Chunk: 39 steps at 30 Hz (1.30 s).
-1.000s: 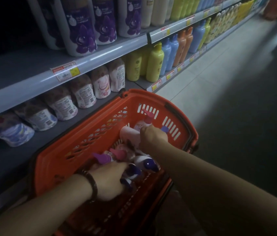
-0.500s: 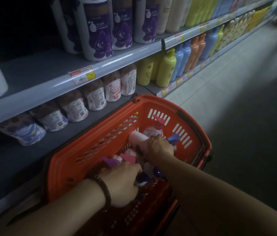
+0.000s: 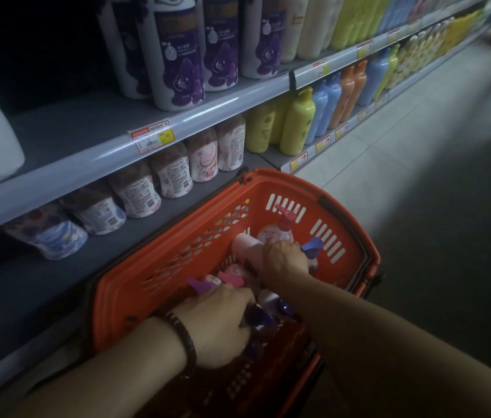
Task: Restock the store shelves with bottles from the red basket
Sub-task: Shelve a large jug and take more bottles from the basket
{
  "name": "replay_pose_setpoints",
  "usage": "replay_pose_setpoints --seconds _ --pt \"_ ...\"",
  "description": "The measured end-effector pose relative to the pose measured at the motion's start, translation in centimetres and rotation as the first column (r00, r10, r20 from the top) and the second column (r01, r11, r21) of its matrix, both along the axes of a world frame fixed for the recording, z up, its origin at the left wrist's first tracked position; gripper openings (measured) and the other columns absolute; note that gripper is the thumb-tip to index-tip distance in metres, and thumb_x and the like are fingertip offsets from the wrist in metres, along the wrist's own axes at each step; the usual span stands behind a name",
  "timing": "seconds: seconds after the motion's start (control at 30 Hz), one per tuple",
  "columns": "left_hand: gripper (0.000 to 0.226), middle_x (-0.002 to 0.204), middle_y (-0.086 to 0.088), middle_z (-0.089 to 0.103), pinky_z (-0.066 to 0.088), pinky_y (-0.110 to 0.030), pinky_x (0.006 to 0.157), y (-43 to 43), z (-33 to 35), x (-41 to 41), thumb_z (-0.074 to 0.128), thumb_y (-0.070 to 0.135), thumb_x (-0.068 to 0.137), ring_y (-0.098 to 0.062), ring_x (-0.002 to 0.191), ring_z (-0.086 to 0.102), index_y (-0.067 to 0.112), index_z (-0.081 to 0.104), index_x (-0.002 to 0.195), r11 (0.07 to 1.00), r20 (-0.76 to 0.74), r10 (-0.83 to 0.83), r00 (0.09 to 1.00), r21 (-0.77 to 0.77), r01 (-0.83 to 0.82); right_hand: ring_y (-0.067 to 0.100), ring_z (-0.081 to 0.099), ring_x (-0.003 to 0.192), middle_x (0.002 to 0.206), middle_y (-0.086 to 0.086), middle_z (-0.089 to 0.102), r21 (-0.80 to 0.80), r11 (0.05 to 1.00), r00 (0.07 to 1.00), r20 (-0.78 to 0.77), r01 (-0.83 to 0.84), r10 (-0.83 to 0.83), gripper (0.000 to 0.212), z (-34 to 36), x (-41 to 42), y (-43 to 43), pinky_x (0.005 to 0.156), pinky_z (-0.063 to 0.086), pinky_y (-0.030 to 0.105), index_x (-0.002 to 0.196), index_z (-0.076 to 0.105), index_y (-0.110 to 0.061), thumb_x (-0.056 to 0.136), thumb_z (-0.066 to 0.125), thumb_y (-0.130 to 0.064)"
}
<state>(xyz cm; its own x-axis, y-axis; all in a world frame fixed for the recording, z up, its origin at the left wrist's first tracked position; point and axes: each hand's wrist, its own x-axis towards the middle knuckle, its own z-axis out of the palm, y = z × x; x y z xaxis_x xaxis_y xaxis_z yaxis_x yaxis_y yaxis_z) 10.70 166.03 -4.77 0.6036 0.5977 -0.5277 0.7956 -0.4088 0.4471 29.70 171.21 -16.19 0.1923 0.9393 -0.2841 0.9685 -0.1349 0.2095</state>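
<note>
The red basket point(image 3: 268, 177) sits against the front edge of the bottom shelf point(image 3: 27, 291), on which a row of white floral bottles point(image 3: 202, 155) stands. Inside it, by the near wall, the left hand point(image 3: 217, 324), a beaded bracelet point(image 3: 188, 342) on its wrist, has its fingers curled tight round a dark purple pump bottle point(image 3: 261, 319); towards the far right corner the right hand point(image 3: 285, 259) grips a violet pump bottle point(image 3: 312, 245) from above. A pink pump bottle point(image 3: 277, 233) stands upright against the far wall, just beyond that hand
</note>
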Motion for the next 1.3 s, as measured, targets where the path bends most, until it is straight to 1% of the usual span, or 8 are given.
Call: replay_pose_setpoints --seconds 0.2,0.37,0.6,0.7,0.83,0.97,1.13,1.3 --pt "0.033 0.128 0.004 0.058 0.050 -0.037 0.104 0.2 0.2 -0.2 0.059 0.042 0.097 -0.019 0.121 0.057 0.031 0.058 0.129 1.000 0.006 0.011 1.000 0.010 -0.011 0.017 0.060 0.077 0.088 0.003 0.055 0.023 0.997 0.997 0.048 -0.068 0.067 0.039 1.0 -1.1 0.1 0.066 0.055 0.030 0.123 0.060 -0.008 0.103 0.067 -0.041" --pt "0.038 0.133 0.006 0.056 0.047 -0.037 0.107 0.9 0.0 -0.4 0.060 0.054 0.095 -0.016 0.124 0.056 0.035 0.058 0.128 0.998 -0.002 0.045 0.999 0.044 -0.044 0.017 0.057 0.076 0.093 0.002 0.055 0.035 0.996 0.996 -0.015 -0.085 0.085 0.051 2.7 -1.6 0.3 0.060 0.044 0.032 0.122 0.060 -0.010 0.095 0.077 -0.050" --pt "0.040 0.123 0.009 0.055 0.045 -0.028 0.102 1.4 0.1 -0.7 0.066 0.048 0.096 -0.013 0.118 0.058 0.034 0.059 0.132 0.995 0.025 0.065 0.998 0.074 -0.066 0.019 0.055 0.084 0.114 0.006 0.061 0.044 0.989 0.986 -0.091 -0.139 0.143 0.064 5.2 -1.6 -0.9 0.059 0.040 0.032 0.132 0.057 -0.011 0.094 0.072 -0.061" --pt "0.038 0.120 0.009 0.056 0.047 -0.033 0.104 1.5 0.2 -0.8 0.066 0.050 0.094 -0.015 0.117 0.059 0.035 0.060 0.129 0.991 0.018 0.062 0.998 0.115 -0.063 0.021 0.058 0.091 0.116 0.007 0.059 0.047 0.985 0.978 -0.120 -0.163 0.168 0.054 6.9 -1.7 -1.3 0.068 0.048 0.034 0.131 0.059 -0.015 0.095 0.073 -0.053" --pt "0.043 0.129 0.008 0.058 0.046 -0.036 0.107 1.6 0.5 -0.9 0.065 0.054 0.094 -0.015 0.123 0.058 0.035 0.060 0.132 0.987 0.013 0.062 0.998 0.146 -0.063 0.017 0.057 0.077 0.097 -0.001 0.059 0.079 0.988 0.975 -0.168 -0.131 0.143 0.035 8.9 -1.7 -1.8 0.063 0.050 0.032 0.118 0.063 -0.018 0.097 0.074 -0.043" --pt "0.045 0.133 0.006 0.060 0.046 -0.034 0.107 2.2 0.7 -1.2 0.068 0.050 0.093 -0.016 0.124 0.058 0.034 0.058 0.133 0.985 0.036 0.081 0.996 0.153 -0.085 0.021 0.065 0.083 0.093 0.001 0.062 0.119 0.985 0.971 -0.190 -0.126 0.147 0.029 10.6 -1.3 -2.1 0.077 0.064 0.039 0.112 0.065 -0.016 0.097 0.073 -0.040" --pt "0.064 0.140 0.001 0.056 0.045 -0.035 0.108 3.2 0.6 -1.9 0.074 0.053 0.085 -0.018 0.129 0.055 0.028 0.050 0.139 0.975 0.052 0.126 0.991 0.177 -0.133 0.012 0.052 0.062 0.074 -0.004 0.051 0.136 0.989 0.964 -0.247 -0.063 0.095 0.032 12.9 -1.0 -2.3 0.062 0.054 0.032 0.095 0.062 -0.020 0.090 0.080 -0.045" --pt "0.092 0.148 -0.005 0.046 0.039 -0.037 0.116 3.1 1.2 -2.2 0.078 0.057 0.074 -0.023 0.139 0.047 0.026 0.037 0.151 0.963 0.095 0.209 0.973 0.152 -0.222 0.012 0.047 0.060 0.075 -0.004 0.050 0.110 0.993 0.954 -0.292 -0.039 0.070 0.045 17.0 -0.8 -2.6 0.048 0.036 0.029 0.090 0.055 -0.019 0.084 0.085 -0.053"
